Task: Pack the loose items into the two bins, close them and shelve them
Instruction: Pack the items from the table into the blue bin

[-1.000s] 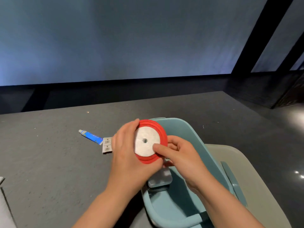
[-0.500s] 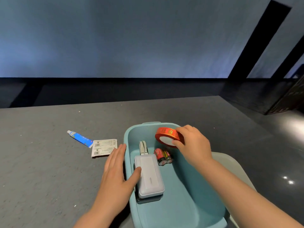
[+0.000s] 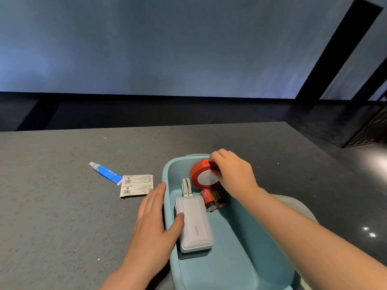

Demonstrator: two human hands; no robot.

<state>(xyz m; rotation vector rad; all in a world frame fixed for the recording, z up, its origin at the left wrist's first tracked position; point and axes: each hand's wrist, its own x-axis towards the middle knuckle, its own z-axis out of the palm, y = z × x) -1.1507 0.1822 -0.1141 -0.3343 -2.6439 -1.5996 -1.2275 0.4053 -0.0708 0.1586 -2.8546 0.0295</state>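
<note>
Ribbon spool [image 3: 203, 174] is tilting against the far wall of the teal bin [image 3: 240, 237], so it is risking a roll onto the batteries [image 3: 211, 198] on release. Leftmost, tube [image 3: 105, 172] and packets [image 3: 136, 185] are waiting unpacked. Left hand [image 3: 152, 222] is lying flat, bracing the bin's near-left rim; right hand [image 3: 232, 174] is pinching the spool.

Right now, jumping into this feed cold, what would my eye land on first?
The red ribbon spool at the far end of the teal bin, pinched by the right hand. Next, the grey power bank lying in the bin along its left wall, where the left hand rests over the rim, thumb on it. On the grey table left of the bin lie a blue tube and white sachets, unpacked.
</note>
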